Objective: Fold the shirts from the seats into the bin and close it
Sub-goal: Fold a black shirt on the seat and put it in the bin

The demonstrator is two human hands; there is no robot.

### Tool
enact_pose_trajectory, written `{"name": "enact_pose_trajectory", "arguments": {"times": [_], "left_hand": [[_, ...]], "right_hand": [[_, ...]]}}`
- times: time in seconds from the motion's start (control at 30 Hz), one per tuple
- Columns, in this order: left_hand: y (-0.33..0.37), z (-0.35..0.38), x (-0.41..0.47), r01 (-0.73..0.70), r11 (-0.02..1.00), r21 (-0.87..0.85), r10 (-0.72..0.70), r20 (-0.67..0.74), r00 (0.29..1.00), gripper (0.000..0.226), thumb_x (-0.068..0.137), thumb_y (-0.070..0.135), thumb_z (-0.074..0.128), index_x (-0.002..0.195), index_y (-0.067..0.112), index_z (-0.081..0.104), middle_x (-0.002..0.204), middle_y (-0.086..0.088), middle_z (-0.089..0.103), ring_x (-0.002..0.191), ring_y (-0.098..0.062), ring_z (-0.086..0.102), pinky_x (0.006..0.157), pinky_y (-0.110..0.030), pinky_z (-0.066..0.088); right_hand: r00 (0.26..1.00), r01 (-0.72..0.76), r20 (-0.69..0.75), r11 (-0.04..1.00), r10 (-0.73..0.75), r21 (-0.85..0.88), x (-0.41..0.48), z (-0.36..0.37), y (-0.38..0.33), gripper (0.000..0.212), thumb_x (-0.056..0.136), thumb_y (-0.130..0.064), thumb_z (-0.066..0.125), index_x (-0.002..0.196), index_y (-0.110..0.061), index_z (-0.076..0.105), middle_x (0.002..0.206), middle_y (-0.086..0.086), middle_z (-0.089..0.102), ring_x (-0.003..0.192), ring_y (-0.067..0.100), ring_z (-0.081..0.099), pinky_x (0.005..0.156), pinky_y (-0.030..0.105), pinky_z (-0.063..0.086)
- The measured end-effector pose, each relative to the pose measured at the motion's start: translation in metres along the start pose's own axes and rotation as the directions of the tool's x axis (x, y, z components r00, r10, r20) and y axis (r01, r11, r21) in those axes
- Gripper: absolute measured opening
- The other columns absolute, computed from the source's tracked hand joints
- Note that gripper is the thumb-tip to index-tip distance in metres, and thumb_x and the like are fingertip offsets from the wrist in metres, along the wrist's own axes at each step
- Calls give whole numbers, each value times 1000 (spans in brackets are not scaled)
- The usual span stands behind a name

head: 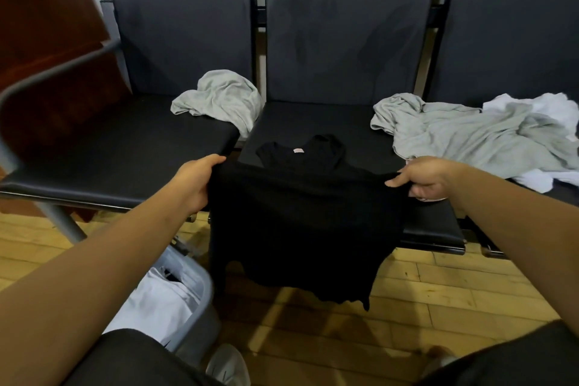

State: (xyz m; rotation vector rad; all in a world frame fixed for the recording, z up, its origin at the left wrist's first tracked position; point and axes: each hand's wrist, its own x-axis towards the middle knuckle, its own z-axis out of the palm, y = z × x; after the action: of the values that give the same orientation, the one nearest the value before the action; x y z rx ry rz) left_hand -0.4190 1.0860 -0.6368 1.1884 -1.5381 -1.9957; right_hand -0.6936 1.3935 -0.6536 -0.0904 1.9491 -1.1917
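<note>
**Black shirt held across middle seat, both hands gripping**

Left hand (195,185) is clamped on the left edge of the black shirt (300,229); right hand (423,178) pinches its right edge. Hands are spread well apart, cloth stretched between them. The collar end, with a small pink tag, lies on the middle seat (313,122); the lower part hangs over the seat's front edge toward the floor (423,288).

Surroundings: row of dark padded seats, three visible. Left seat (125,147) carries one crumpled grey shirt (219,97) at its back right corner, spilling into the gap between seats. A second grey shirt (470,131) sprawls from the right side of the middle seat onto the right one, lying over white cloth (532,106); how many white pieces, cannot tell. This heap lies just beside the right hand.

Bin (200,301), pale grey, stands on the floor at lower left, under the left forearm, open, with white fabric (156,307) inside. Its lid is not seen. A metal armrest (47,75) curves at far left, brown wooden furniture (47,25) behind it.

Count: black shirts 1, grey shirts 2, bins 1.
</note>
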Motion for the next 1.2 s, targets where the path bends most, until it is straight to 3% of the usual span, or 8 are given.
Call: {"name": "enact_pose_trajectory", "arguments": {"times": [0.17,0.4,0.57,0.63,0.77,0.9,1.03,1.2], "left_hand": [[-2,2,5,12,997,-70,-14,-31,999,17,92,19,61,102,6,64,90,-10,68,79,-26,67,82,-41,55],[65,14,-2,-99,980,-174,110,57,992,33,100,19,55,131,9,61,118,-12,72,107,-26,70,89,-40,57],[135,24,-23,-179,963,-201,202,98,975,30,100,23,54,124,9,66,113,-10,75,97,-25,74,75,-38,59],[150,27,-30,-169,975,-145,182,82,980,26,96,21,57,116,9,68,111,-9,74,95,-26,73,69,-39,58],[158,35,-50,-139,983,-122,150,89,985,12,95,18,59,103,10,65,104,-8,72,94,-25,70,70,-39,56],[163,27,-52,-164,966,-198,187,104,977,25,92,21,64,114,9,67,115,-10,73,101,-27,72,86,-41,57],[169,27,-55,-206,954,-217,240,143,960,17,96,17,63,109,6,67,109,-12,74,101,-24,72,88,-38,56],[180,27,-39,-326,944,-52,330,98,939,22,99,-3,49,117,-1,61,120,-18,67,110,-30,66,98,-44,52]], "right_hand": [[998,-39,48,998,37,45,-23,11,-1,13,97,-5,59,109,-8,62,106,10,69,96,26,66,73,45,60],[990,103,37,864,-139,494,-66,-19,-58,10,92,-4,61,102,-3,65,86,13,76,72,25,76,57,39,62],[893,257,43,585,-448,769,-110,-46,-108,85,26,20,88,107,9,66,111,22,71,97,34,73,68,44,62],[891,270,14,555,-454,787,-122,-44,-114,71,41,15,87,109,6,67,112,21,71,99,34,72,76,47,62],[956,272,-58,787,-289,554,-140,-35,-107,14,97,-18,61,107,-10,66,103,7,73,99,25,68,81,46,54],[939,307,-71,723,-337,619,-159,-46,-112,15,96,-18,62,97,-7,72,95,8,76,83,24,75,70,36,63],[917,342,-132,572,-376,746,-166,-57,-119,15,99,-9,55,102,-1,67,105,14,71,100,27,68,95,42,52],[894,444,-273,788,-356,426,-153,-66,-120,17,97,-9,60,113,-4,64,111,12,70,98,27,69,73,41,55]]}}
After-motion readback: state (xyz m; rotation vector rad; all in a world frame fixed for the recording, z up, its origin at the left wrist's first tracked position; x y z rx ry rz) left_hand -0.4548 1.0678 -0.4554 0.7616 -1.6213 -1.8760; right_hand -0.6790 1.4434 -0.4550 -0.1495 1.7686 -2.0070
